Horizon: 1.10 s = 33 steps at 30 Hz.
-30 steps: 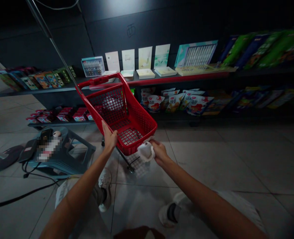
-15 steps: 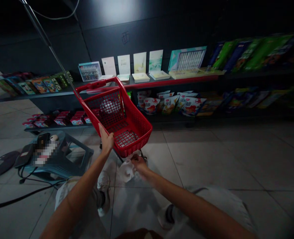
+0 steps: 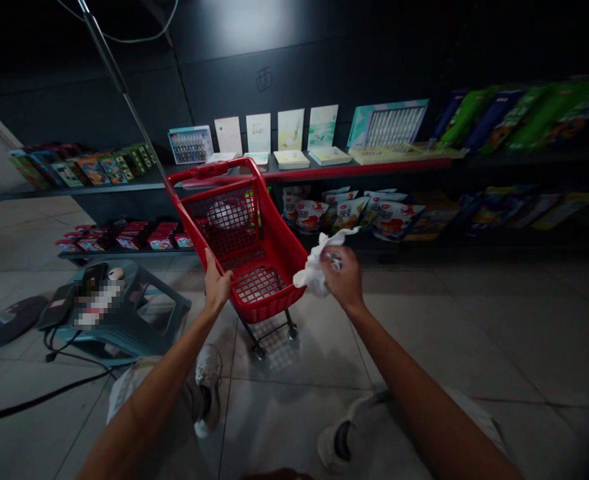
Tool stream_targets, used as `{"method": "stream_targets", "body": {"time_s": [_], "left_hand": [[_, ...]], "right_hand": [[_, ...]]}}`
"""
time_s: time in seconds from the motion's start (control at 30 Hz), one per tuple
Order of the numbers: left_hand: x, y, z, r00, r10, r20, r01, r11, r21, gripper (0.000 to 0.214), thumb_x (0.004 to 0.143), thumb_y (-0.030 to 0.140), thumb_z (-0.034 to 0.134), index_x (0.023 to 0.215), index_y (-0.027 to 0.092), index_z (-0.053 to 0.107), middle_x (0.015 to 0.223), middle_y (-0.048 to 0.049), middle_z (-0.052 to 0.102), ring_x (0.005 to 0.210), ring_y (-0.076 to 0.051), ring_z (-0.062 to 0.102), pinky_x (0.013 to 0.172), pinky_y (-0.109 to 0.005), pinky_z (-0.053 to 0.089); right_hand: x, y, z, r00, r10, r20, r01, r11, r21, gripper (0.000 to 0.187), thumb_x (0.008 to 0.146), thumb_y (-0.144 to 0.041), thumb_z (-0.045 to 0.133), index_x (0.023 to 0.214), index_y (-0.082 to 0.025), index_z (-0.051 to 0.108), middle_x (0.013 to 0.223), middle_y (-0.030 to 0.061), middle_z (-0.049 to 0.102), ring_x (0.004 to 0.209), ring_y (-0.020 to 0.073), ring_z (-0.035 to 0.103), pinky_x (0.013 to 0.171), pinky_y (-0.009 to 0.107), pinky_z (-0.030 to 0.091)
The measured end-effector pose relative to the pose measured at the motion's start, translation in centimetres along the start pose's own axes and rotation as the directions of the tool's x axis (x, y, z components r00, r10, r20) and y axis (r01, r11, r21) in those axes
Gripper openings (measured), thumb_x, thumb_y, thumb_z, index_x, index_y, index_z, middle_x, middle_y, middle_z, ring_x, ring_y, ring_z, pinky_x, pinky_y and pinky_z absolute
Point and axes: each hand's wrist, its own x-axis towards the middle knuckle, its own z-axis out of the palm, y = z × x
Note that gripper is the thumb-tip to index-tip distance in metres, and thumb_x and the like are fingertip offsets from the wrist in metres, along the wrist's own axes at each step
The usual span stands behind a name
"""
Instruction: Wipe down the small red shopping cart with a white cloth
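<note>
A red plastic shopping cart (image 3: 284, 243) with mesh walls stands on the tiled floor in front of me. My left hand (image 3: 217, 285) grips the cart's near left rim, thumb on the inner side. In my right hand (image 3: 343, 277) is a bunched white cloth (image 3: 314, 270), its loose ends hanging out beside the cart's right front corner. The fingers are closed round it. Whether the cloth touches the cart there I cannot tell. Through the mesh at the back of the basket something pale shows, too unclear to name.
Behind the cart runs a shelf (image 3: 319, 175) with books and boxed sets, and snack bags (image 3: 349, 212) below. At left stands a blue-grey stool (image 3: 162, 293) bearing devices and cables. A metal pole (image 3: 139, 120) rises behind the cart's handle. My shoes flank the cart's front.
My right hand has lifted the white cloth from below the cart's front edge up to its right side. My left hand keeps its hold on the rim. The view has shifted slightly.
</note>
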Motion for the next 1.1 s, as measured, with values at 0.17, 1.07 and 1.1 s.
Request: {"method": "stream_targets", "body": {"time_s": [0.17, 1.07, 1.1], "left_hand": [[-0.3, 0.4, -1.0, 1.000, 0.008, 0.019, -0.007, 0.998, -0.061, 0.114, 0.068, 0.017, 0.059, 0.169, 0.014, 0.006, 0.169, -0.0043, 0.038, 0.159, -0.027, 0.030, 0.131, -0.037, 0.028], [5.3, 0.2, 0.2, 0.996, 0.008, 0.091, 0.002, 0.994, -0.109, 0.076, 0.079, 0.023, 0.059, 0.153, 0.017, 0.042, 0.149, -0.0097, 0.059, 0.134, -0.025, 0.058, 0.122, -0.041, 0.040], [5.6, 0.1, 0.1, 0.993, 0.046, 0.110, -0.037, 0.995, -0.091, 0.074, 0.077, 0.021, 0.058, 0.150, 0.017, 0.046, 0.146, -0.0089, 0.061, 0.133, -0.025, 0.059, 0.121, -0.042, 0.040]], "right_hand": [[-1.1, -1.9, 0.6, 0.907, -0.278, 0.317, 0.310, 0.949, -0.057, 0.019, 0.089, -0.015, 0.055, 0.098, -0.022, 0.070, 0.108, 0.0093, 0.066, 0.108, 0.0253, 0.064, 0.098, 0.039, 0.052], [-2.1, -1.7, -3.7, 0.768, -0.105, 0.632, 0.304, 0.928, -0.216, 0.082, 0.081, -0.035, 0.068, 0.156, -0.012, 0.045, 0.158, 0.0236, 0.044, 0.149, 0.0387, 0.042, 0.119, 0.057, 0.041], [-2.5, -2.0, -4.4, 0.749, -0.111, 0.654, 0.321, 0.923, -0.211, 0.080, 0.082, -0.032, 0.066, 0.157, -0.013, 0.043, 0.159, 0.0227, 0.043, 0.149, 0.0375, 0.042, 0.120, 0.056, 0.042]]}}
